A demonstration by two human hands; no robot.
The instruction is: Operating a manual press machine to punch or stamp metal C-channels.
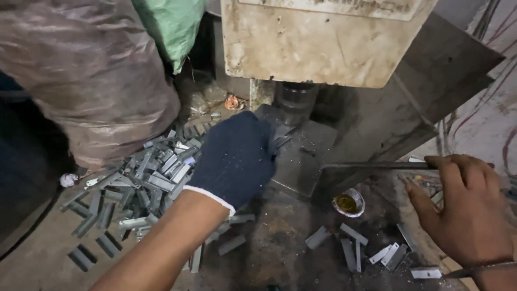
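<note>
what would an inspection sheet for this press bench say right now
surface: grimy metal bench, strewn with filings
job's things: small grey metal strip on the press block; thin rod
clutter: heap of grey strips at left, loose strips at right, small cup of yellow liquid
grippers: gloved left hand pinches the strip; bare right hand holds the rod
cables: wires at upper right
surroundings: press head, plastic-wrapped bundle

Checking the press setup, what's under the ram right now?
Under the ram sits a steel die block. The gloved left hand holds a grey metal strip there; its inner end is hidden.
</note>
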